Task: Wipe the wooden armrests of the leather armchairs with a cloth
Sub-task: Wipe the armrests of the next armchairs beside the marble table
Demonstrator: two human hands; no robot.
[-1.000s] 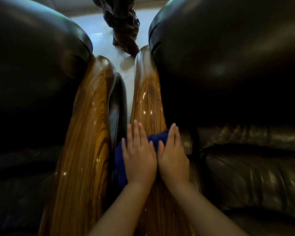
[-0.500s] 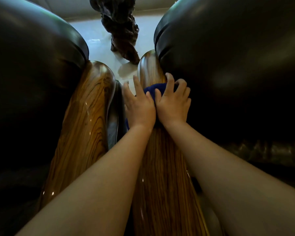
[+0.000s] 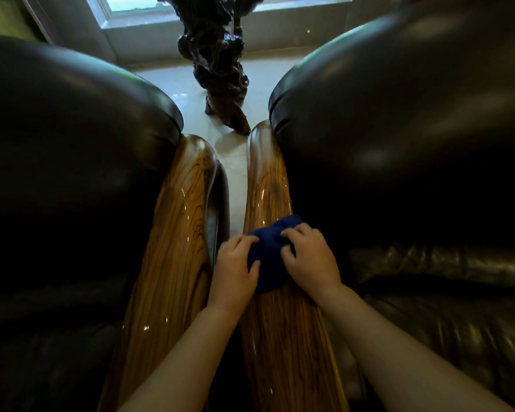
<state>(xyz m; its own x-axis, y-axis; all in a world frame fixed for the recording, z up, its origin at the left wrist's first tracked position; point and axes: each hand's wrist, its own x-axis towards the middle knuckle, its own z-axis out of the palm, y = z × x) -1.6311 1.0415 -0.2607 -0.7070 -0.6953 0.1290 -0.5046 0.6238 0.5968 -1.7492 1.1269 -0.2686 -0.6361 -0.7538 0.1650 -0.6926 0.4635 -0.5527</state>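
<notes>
- Armchairs first: the left armchair (image 3: 72, 179) fills my nine o'clock and the right armchair (image 3: 405, 162) my three o'clock, both in dark leather, with a narrow strip of pale floor (image 3: 235, 179) between them.
- A dark carved stand (image 3: 217, 66) rises at twelve o'clock, beyond the gap.
- The right chair's wooden armrest (image 3: 268, 185) runs from six o'clock up to twelve, so its long axis lies straight away from me; the left chair's armrest (image 3: 176, 248) runs just beside it, untouched by my hands.
- My blue cloth (image 3: 266, 254) sits bunched on the right chair's armrest, about midway along it.
- My left hand (image 3: 234, 272) grips the cloth's nine o'clock edge with fingers curled; my right hand (image 3: 311, 260) clutches the three o'clock edge, fingertips dug into the folds.
- Both hands sit about level; bare wood lies toward twelve and six, so I judge the next stroke follows that line.
</notes>
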